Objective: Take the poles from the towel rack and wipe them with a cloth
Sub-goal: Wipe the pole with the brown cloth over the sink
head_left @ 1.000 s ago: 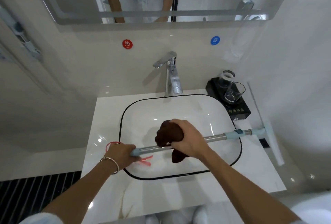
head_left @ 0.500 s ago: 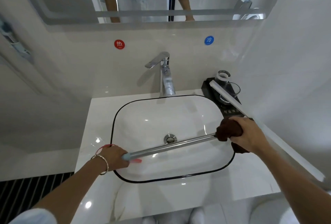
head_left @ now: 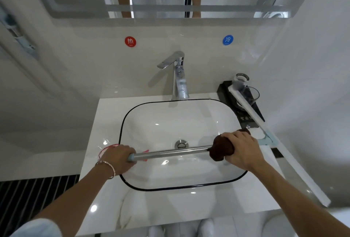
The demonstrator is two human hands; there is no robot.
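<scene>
A shiny metal pole [head_left: 170,153] with pale blue end caps lies level across the white sink basin [head_left: 151,115]. My left hand [head_left: 118,158] grips its left end, a bracelet and red string on that wrist. My right hand [head_left: 241,151] wraps a dark brown cloth [head_left: 220,150] around the pole near its right end. The pole's right end joins a pale blue fitting [head_left: 269,140] attached to a long white bar [head_left: 246,107] that runs diagonally along the right side of the counter.
A chrome faucet [head_left: 179,77] stands behind the basin. A black tray [head_left: 223,90] with two glasses sits at the counter's back right. Red and blue stickers mark the wall under a mirror. A dark slatted floor mat [head_left: 37,189] lies at lower left.
My right hand slid the brown cloth from the pole's middle toward its right end, then back a little to the left. My left hand kept its grip on the left end.
</scene>
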